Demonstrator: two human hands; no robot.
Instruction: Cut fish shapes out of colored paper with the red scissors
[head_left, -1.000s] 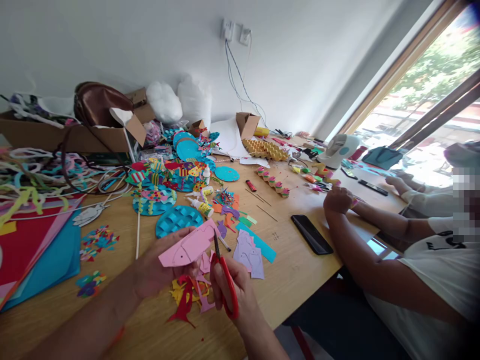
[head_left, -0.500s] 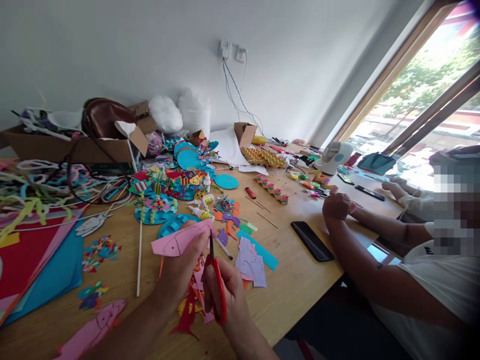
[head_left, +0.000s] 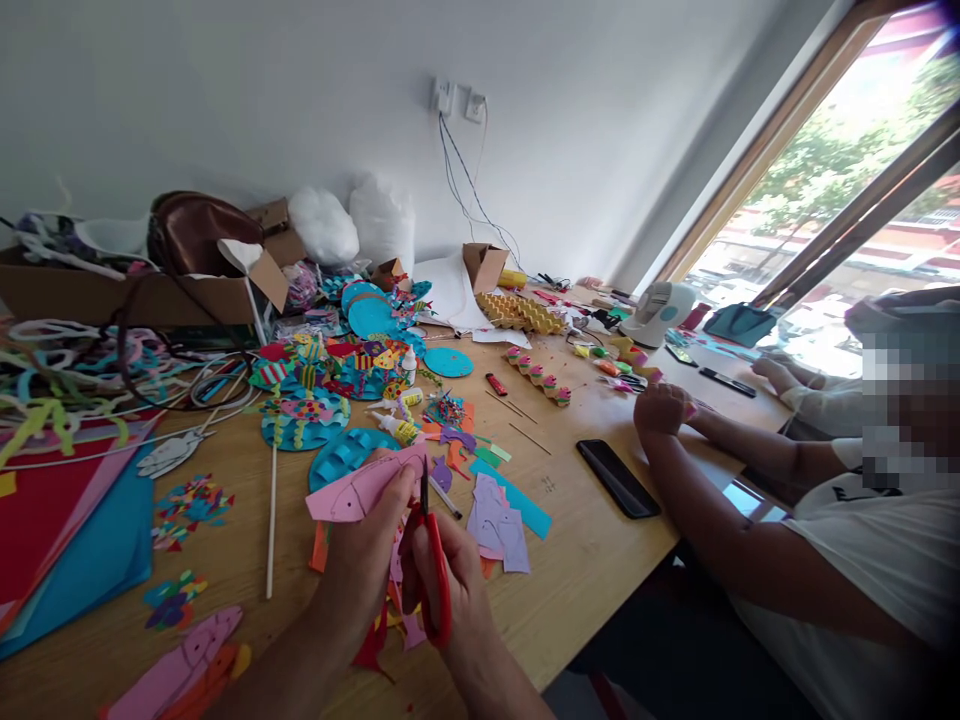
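My left hand (head_left: 365, 555) grips a pink paper fish (head_left: 358, 487) and holds it above the wooden table (head_left: 592, 560). My right hand (head_left: 454, 580) is closed through the handles of red scissors (head_left: 433, 570), whose dark blades point up at the fish's right edge. Under both hands lie red, yellow and pink paper scraps (head_left: 386, 630). Lilac paper cut-outs (head_left: 496, 515) and a teal strip (head_left: 514, 495) lie just to the right.
A black phone (head_left: 618, 478) lies right of the cut-outs. Another person sits at the right with a fist (head_left: 658, 408) on the table. Blue paper discs (head_left: 304, 420), glue bottles (head_left: 397, 425), a wooden stick (head_left: 271, 515), coloured sheets (head_left: 67, 530) and cardboard boxes (head_left: 150, 290) crowd the left and back.
The pink fish has turned in my left hand, which now grips it from below at its right end. The scissors stay at its edge. The view has shifted slightly.
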